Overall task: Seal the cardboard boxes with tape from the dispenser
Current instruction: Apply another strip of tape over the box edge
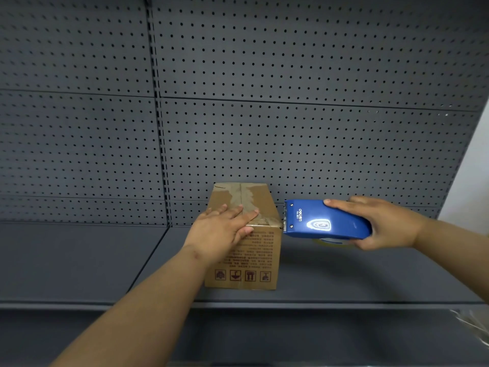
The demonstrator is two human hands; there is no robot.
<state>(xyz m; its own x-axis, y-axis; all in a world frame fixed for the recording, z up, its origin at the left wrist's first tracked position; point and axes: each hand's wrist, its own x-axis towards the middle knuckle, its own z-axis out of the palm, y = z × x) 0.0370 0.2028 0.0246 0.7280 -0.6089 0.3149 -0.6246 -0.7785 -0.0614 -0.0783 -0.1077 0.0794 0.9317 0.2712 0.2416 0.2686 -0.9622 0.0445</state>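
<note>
A brown cardboard box (pixel 251 263) stands on the dark grey shelf (pixel 79 260), with printed text and handling symbols on its near face. Clear tape runs along its top seam and over the near right corner. My left hand (pixel 225 226) lies flat on the box top, fingers spread over the tape, thumb on the near edge. My right hand (pixel 381 223) grips a blue tape dispenser (pixel 325 221) just right of the box. The dispenser's serrated end sits beside the box's upper right corner; whether it touches the tape there is unclear.
A grey pegboard back wall (pixel 264 102) rises behind the shelf, split by a vertical slotted upright (pixel 162 154). The shelf's front lip (pixel 291 304) runs across below the box. A white wall (pixel 471 186) shows at the right edge.
</note>
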